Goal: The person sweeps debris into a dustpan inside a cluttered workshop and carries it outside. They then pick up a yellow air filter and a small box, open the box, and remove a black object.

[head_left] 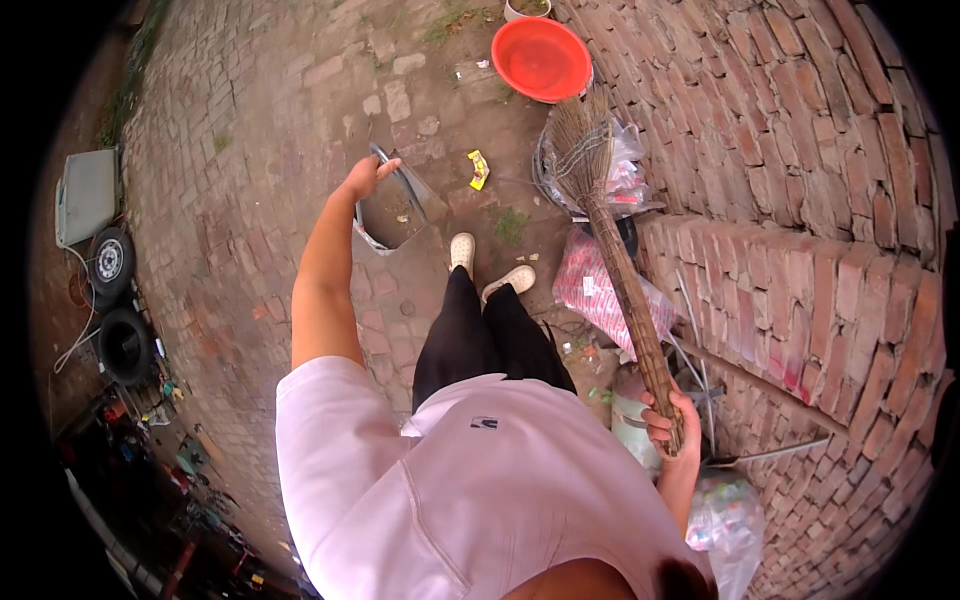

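The left arm stretches straight forward and down, bare to the short sleeve, its left hand [365, 180] curled in a closed grip with the thumb on top. The right arm stays bent close at the side, its right hand [668, 420] wrapped in a tight fist, knuckles outward.

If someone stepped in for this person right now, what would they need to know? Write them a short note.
Left hand: gripping the handle of the metal dustpan, which sits on the brick ground ahead of the feet, with some debris inside.
Right hand: closed around the twig broom, bristle end forward by the brick wall.
Done: some dirt is in the pan.
Left: a yellow wrapper and small scraps lie on the ground between the pan and the red basin; plastic bags lie along the wall.
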The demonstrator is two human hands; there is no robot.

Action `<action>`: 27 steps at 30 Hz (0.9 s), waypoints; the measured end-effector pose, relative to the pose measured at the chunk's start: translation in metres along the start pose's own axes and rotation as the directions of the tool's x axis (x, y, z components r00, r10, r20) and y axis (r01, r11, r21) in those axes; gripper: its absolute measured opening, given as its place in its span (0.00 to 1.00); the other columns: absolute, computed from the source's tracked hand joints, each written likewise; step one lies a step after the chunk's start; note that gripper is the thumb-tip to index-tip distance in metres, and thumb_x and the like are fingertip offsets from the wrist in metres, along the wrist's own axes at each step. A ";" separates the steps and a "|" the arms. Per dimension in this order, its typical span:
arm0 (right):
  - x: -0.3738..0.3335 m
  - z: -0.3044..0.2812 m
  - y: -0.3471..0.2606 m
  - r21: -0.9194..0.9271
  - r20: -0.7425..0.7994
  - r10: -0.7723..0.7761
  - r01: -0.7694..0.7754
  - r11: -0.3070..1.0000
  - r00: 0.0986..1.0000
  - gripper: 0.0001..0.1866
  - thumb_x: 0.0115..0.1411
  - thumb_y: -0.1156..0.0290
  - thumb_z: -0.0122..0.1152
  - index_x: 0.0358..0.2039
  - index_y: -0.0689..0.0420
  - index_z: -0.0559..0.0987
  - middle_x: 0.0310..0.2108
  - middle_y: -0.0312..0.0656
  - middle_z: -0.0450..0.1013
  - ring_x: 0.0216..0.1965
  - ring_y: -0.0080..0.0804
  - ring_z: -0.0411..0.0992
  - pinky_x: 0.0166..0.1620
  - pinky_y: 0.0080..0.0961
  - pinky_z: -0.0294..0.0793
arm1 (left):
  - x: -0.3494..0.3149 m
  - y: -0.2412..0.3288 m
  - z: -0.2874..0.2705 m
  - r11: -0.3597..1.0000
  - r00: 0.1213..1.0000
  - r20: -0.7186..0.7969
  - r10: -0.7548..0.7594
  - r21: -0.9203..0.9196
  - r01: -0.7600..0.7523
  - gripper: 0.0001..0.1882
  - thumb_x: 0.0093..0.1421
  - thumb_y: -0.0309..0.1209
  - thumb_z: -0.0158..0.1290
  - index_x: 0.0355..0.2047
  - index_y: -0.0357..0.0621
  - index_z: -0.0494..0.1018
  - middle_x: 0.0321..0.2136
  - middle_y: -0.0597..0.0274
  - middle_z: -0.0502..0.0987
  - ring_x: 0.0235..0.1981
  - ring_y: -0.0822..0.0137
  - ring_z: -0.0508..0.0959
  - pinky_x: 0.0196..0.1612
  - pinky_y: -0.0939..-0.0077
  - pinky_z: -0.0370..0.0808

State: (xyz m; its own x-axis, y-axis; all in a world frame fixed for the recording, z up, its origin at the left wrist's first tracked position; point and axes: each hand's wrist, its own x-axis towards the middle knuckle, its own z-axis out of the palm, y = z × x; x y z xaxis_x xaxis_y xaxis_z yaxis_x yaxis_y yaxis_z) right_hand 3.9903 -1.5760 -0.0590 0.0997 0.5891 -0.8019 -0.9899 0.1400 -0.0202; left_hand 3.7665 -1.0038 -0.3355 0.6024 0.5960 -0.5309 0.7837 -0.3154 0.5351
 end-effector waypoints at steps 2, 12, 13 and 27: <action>0.030 0.021 0.003 0.037 0.017 0.038 -0.038 0.999 0.999 0.28 0.58 0.70 0.45 0.60 0.48 0.54 0.35 0.46 0.58 0.18 0.20 0.57 0.14 0.11 0.58 | -0.001 -0.023 0.020 1.000 0.999 0.039 -0.005 -0.025 0.006 0.39 0.52 0.63 0.45 0.32 0.28 0.70 0.32 0.38 0.73 0.38 0.47 0.73 0.42 0.61 0.68; 0.354 0.097 0.092 -0.280 -0.193 0.007 -0.061 0.958 0.981 0.08 0.55 0.72 0.51 0.34 0.56 0.64 0.26 0.43 0.68 0.20 0.27 0.67 0.20 0.19 0.67 | 0.058 -0.059 0.129 0.988 0.963 0.223 0.152 -0.032 -0.149 0.39 0.52 0.63 0.44 0.33 0.29 0.69 0.33 0.35 0.72 0.38 0.40 0.72 0.41 0.58 0.68; 0.386 0.101 0.107 -0.382 -0.204 -0.047 -0.036 0.923 0.978 0.07 0.54 0.73 0.50 0.33 0.55 0.64 0.23 0.42 0.67 0.20 0.27 0.67 0.20 0.22 0.68 | 0.063 -0.056 0.138 0.992 0.965 0.232 0.122 -0.001 -0.125 0.39 0.52 0.63 0.43 0.32 0.29 0.69 0.33 0.35 0.72 0.38 0.40 0.72 0.41 0.57 0.68; 0.413 0.045 0.137 -0.564 -0.211 0.168 -0.261 0.783 0.963 0.16 0.56 0.71 0.46 0.47 0.51 0.63 0.26 0.39 0.66 0.19 0.24 0.66 0.19 0.20 0.68 | 0.071 -0.084 0.136 0.975 0.983 0.082 0.164 -0.167 -0.148 0.33 0.52 0.57 0.49 0.30 0.32 0.69 0.27 0.40 0.73 0.32 0.45 0.73 0.36 0.59 0.69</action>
State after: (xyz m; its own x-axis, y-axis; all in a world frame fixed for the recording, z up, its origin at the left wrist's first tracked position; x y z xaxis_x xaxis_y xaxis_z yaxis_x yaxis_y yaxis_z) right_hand 3.9008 -1.2776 -0.3663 -0.0921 0.4224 -0.9017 -0.8580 -0.4932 -0.1434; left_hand 3.7640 -1.0350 -0.5078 0.7330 0.4735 -0.4884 0.6492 -0.2728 0.7100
